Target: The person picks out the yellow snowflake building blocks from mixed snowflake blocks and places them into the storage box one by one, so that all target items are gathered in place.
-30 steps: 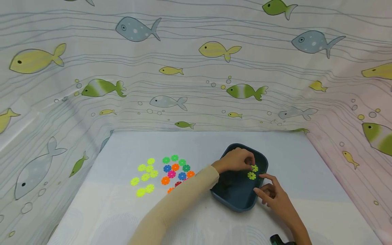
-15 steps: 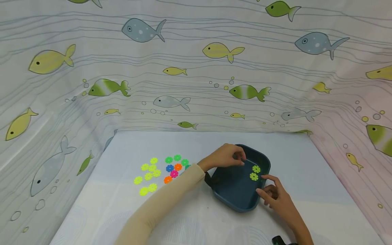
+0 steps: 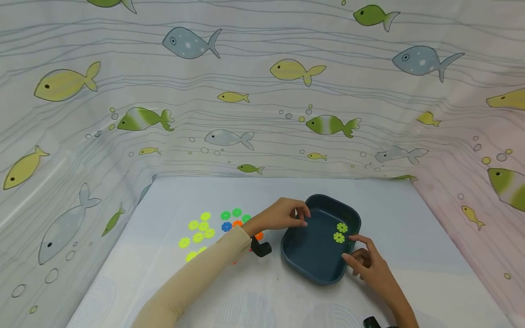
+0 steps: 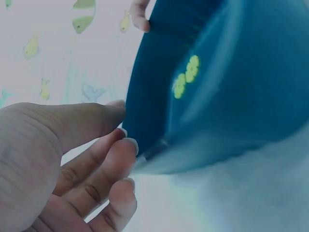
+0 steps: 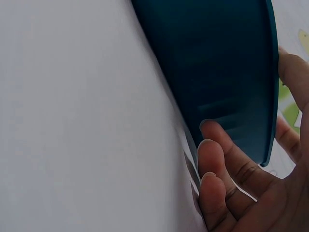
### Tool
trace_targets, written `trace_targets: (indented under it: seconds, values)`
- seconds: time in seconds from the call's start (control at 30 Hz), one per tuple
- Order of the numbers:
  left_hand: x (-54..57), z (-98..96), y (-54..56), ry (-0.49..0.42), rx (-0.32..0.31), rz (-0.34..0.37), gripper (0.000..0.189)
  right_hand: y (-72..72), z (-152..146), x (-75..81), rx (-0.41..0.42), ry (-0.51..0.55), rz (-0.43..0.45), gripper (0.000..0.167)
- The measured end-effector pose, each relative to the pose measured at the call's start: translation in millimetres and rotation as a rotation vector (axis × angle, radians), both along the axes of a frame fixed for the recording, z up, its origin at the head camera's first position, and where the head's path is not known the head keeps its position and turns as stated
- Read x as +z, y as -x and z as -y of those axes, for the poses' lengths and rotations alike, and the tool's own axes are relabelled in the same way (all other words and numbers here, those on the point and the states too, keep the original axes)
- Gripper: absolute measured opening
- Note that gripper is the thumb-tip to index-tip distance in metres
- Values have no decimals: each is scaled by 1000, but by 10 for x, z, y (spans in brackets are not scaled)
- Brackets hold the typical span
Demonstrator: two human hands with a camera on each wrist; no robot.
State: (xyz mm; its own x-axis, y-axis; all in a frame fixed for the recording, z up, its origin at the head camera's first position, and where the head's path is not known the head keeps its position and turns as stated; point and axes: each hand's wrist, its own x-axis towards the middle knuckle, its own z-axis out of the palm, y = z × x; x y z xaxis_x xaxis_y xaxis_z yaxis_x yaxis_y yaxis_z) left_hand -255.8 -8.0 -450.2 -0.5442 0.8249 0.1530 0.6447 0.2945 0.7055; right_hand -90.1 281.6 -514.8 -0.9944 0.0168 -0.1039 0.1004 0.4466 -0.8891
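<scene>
A dark blue tray [image 3: 316, 250] stands on the table, with two yellow-green flower-shaped discs [image 3: 340, 232] lying inside near its right wall. My left hand [image 3: 283, 214] hovers at the tray's left rim, fingers loosely bent and nothing between them. In the left wrist view the thumb and fingertips [image 4: 123, 154] appear beside the tray's edge; whether they touch it I cannot tell. At the right side my right hand [image 3: 369, 264] holds the tray's wall. The right wrist view has several of its fingers [image 5: 212, 154] against the outer wall, with other digits over the rim.
Left of the tray lie several yellow discs [image 3: 198, 237] in a group. Beside them are green discs [image 3: 236, 212], a blue disc [image 3: 227, 226] and orange ones, partly hidden by my left sleeve [image 3: 197, 278]. Fish-patterned cloth [image 3: 262, 114] encloses the table's back and sides.
My left hand has drawn back leftward from the two yellow-green discs to the tray's left rim, leaving them inside. The right hand has stayed at the tray's right side.
</scene>
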Motion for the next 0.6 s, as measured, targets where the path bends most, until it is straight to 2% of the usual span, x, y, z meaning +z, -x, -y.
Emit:
trace_targets:
  seconds: [0.17, 0.4, 0.6]
  values:
    - [-16, 157, -26, -4, 36, 45, 21, -13, 12, 10, -9, -1, 5, 62]
    - [-29, 335, -49, -12, 85, 55, 20, -14, 23, 34, -12, 4, 2, 61]
    - [-121, 531, -73, 12, 131, 67, 22, -10, 33, 36, -6, 10, 8, 61]
